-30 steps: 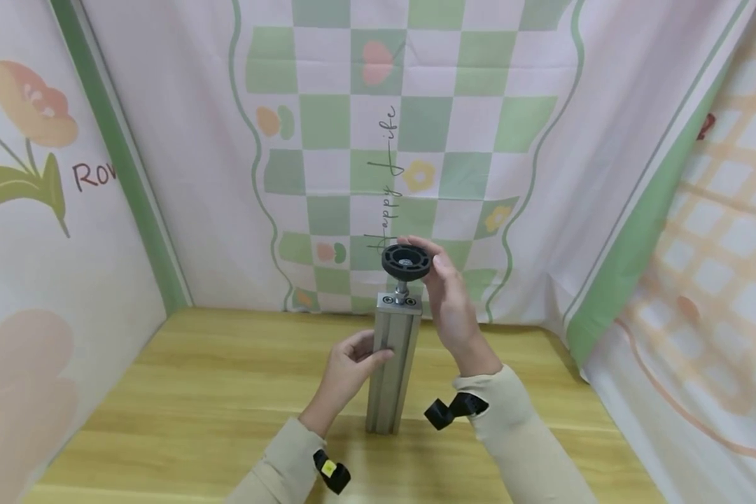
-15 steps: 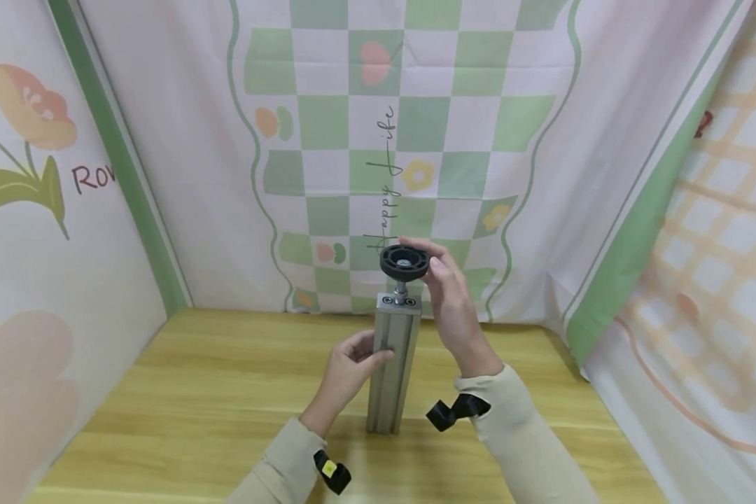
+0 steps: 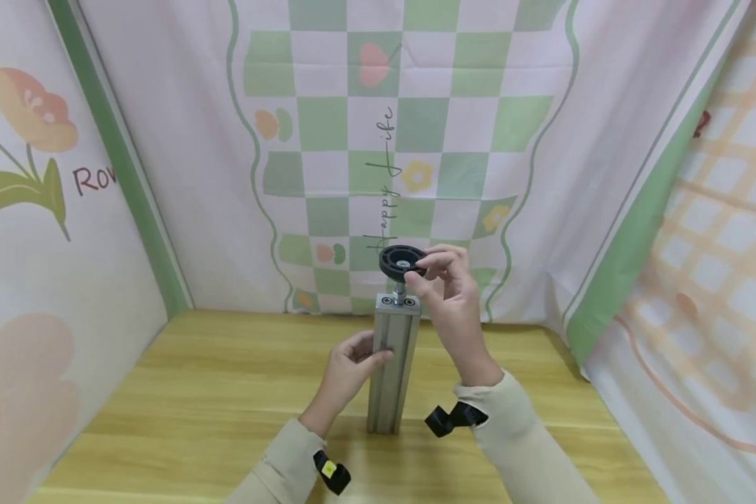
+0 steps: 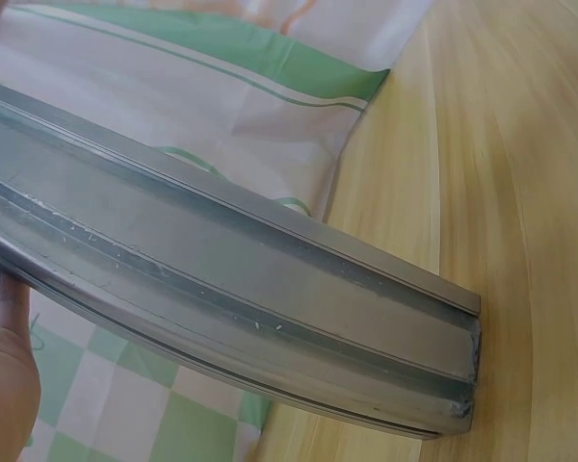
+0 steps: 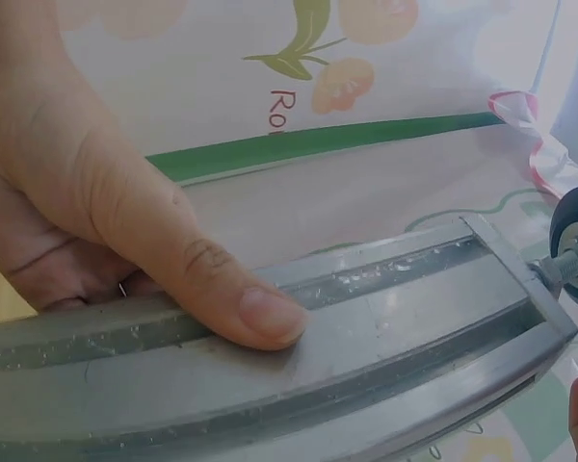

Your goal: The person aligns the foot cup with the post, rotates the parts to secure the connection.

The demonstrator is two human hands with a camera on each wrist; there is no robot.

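Note:
A grey slotted aluminium profile (image 3: 390,378) stands upright on the table. A metal end plate (image 3: 398,302) caps it, and a black round levelling foot (image 3: 390,269) on a threaded stem rises from the plate. My left hand (image 3: 351,364) grips the profile about halfway up, thumb on the near face, as the right wrist view shows with the thumb (image 5: 260,313). With bent fingers and thumb, my right hand (image 3: 456,301) pinches the right rim of the foot. Part of the left hand (image 4: 5,385) appears beside the profile in the left wrist view.
The wooden table (image 3: 227,392) extends around the profile. Behind it hangs a green-checked cloth (image 3: 327,126), with more patterned cloth at both sides. Black camera mounts (image 3: 456,418) sit at both sleeves.
My right hand's fingers have swung from behind the foot's rim toward me, bending more, and the thumb has dropped lower. The left hand and profile have stayed in place.

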